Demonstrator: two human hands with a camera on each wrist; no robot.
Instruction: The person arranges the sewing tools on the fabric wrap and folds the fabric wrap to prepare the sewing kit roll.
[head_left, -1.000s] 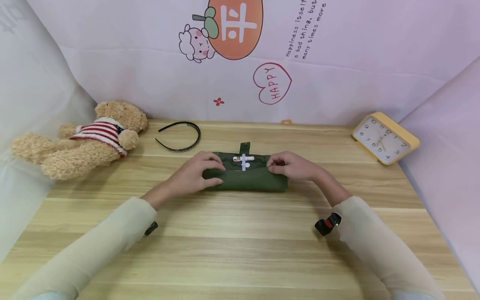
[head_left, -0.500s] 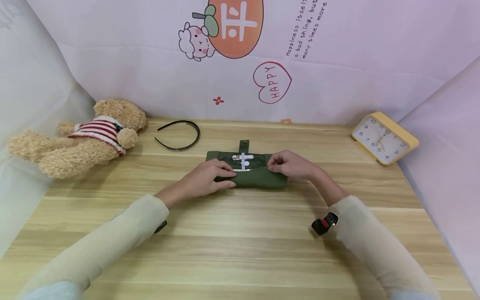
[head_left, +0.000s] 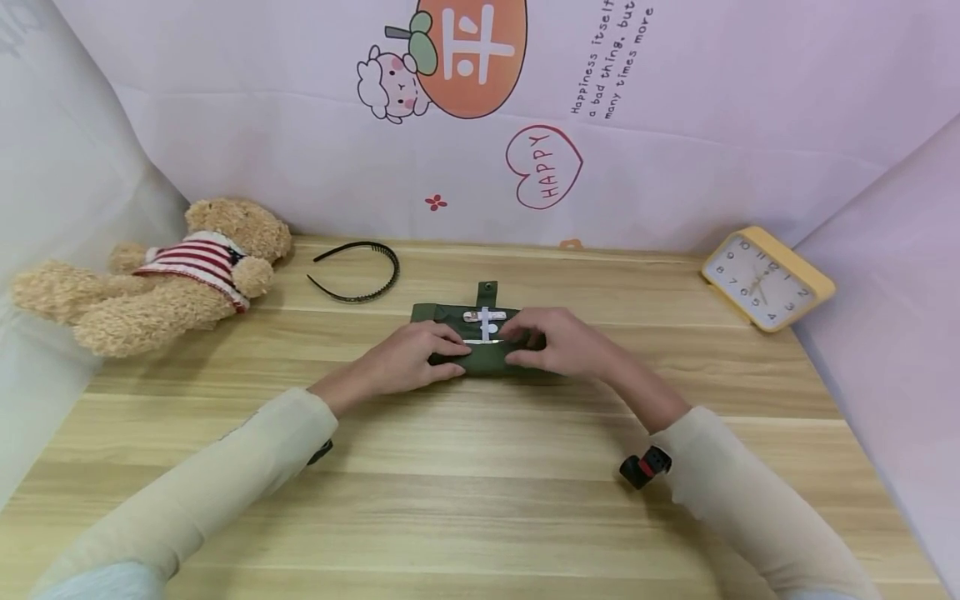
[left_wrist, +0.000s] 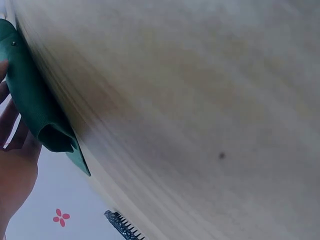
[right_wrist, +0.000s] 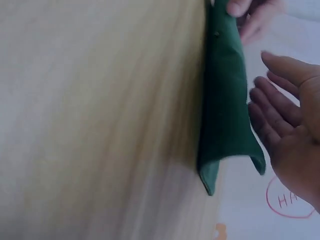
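On the table lies a dark green pouch (head_left: 487, 360), its near side folded up in a roll. A snap tab (head_left: 487, 292) sticks out at its far edge. A white strap (head_left: 485, 323) and small whitish pieces show inside. My left hand (head_left: 405, 357) holds the rolled side, fingers over the top edge and thumb on the near face. Over the pouch's right part is my right hand (head_left: 562, 343), curved loosely with thumb and fingers apart. In the right wrist view, this right hand (right_wrist: 295, 120) stands beside the green roll (right_wrist: 225, 100), whose end is open.
A black toothed headband (head_left: 392, 271) lies behind the pouch to the left. Farther left, a teddy bear (head_left: 172, 296) in a striped shirt lies on its side. A yellow clock (head_left: 768, 279) stands at the back right. A printed cloth (head_left: 300, 125) hangs behind the table (head_left: 480, 500).
My left hand has moved right along the rolled side, uncovering the pouch's left end. My right hand has released the right edge and shifted left, its fingers spreading.
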